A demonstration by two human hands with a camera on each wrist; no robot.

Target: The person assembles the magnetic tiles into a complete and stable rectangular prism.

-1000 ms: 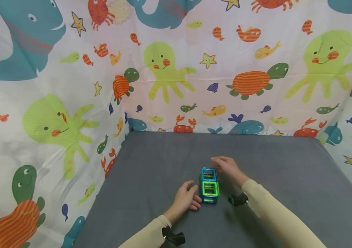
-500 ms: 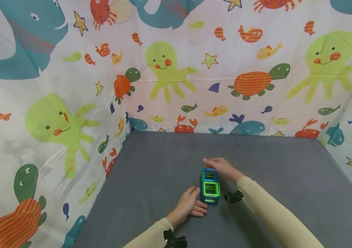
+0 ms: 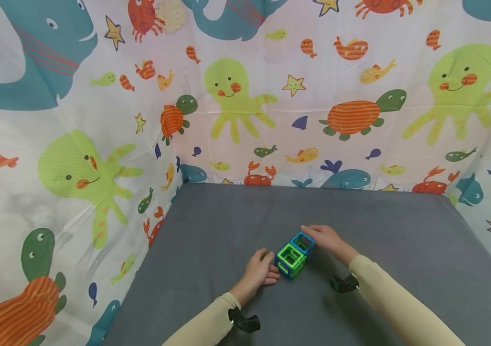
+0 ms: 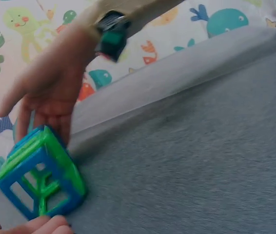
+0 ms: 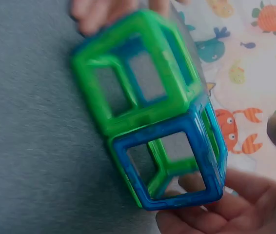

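A block of see-through magnetic tiles (image 3: 289, 257), shaped like two joined cubes with green and blue frames, sits slantwise on the grey cloth. Its green-topped cube points near-left, its blue-topped cube far-right. My left hand (image 3: 256, 274) is at the green end, fingers extended against or very close to it. At the blue end, my right hand (image 3: 325, 239) touches the block with loosely bent fingers. In the right wrist view, the right fingers (image 5: 201, 219) lie against the blue tile (image 5: 169, 163), the thumb standing apart. Only fingertips of the left hand (image 4: 35, 226) show in the left wrist view.
Grey cloth (image 3: 379, 226) covers the table. Around it at the back and sides hangs a white curtain (image 3: 267, 53) printed with sea animals. Each wrist carries a small black camera (image 3: 344, 283).
The block has turned clockwise as seen from above: its blue end went right, its green end left. The right hand has moved right with it, and the left hand has drawn slightly left.
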